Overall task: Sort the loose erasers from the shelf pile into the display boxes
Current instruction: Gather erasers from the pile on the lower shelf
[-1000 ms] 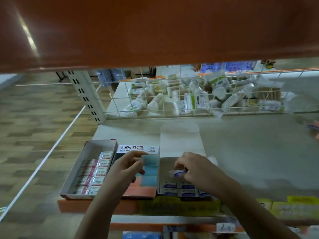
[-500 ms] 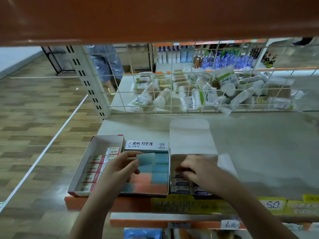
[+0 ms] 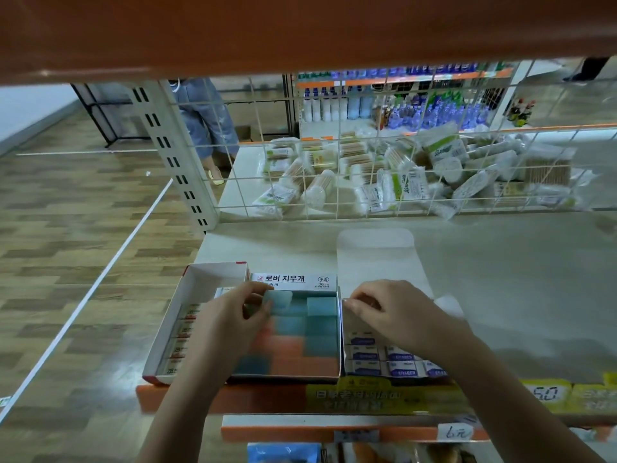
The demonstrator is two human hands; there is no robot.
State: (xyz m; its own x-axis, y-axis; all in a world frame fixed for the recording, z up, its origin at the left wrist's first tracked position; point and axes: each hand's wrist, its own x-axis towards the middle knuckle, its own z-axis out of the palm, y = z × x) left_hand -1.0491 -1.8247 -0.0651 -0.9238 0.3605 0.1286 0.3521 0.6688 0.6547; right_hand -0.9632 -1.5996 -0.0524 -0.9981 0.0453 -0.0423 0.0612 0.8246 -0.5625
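Note:
Three display boxes stand side by side at the shelf's front edge. My left hand [image 3: 233,315] pinches a pale blue eraser [image 3: 278,300] over the back of the middle box [image 3: 334,285], which holds blue and orange erasers. The left box [image 3: 197,279] has a column of red-labelled erasers along its right side. My right hand [image 3: 397,312] is curled over the back of the right box [image 3: 344,329], above white and blue sleeved erasers [image 3: 400,370]; whether its fingers hold anything is hidden. That box's lid flap [image 3: 377,255] lies open on the shelf behind.
A wire grid panel [image 3: 367,155] closes the shelf's back, with packs of cotton swabs and toothpicks [image 3: 400,175] heaped behind it. An orange shelf [image 3: 300,28] hangs overhead. A person's legs [image 3: 207,121] stand in the aisle. Price tags [image 3: 547,396] line the front rail.
My left hand has carried the blue eraser a little further back over the middle box. My right hand has shifted toward the back left corner of the right box.

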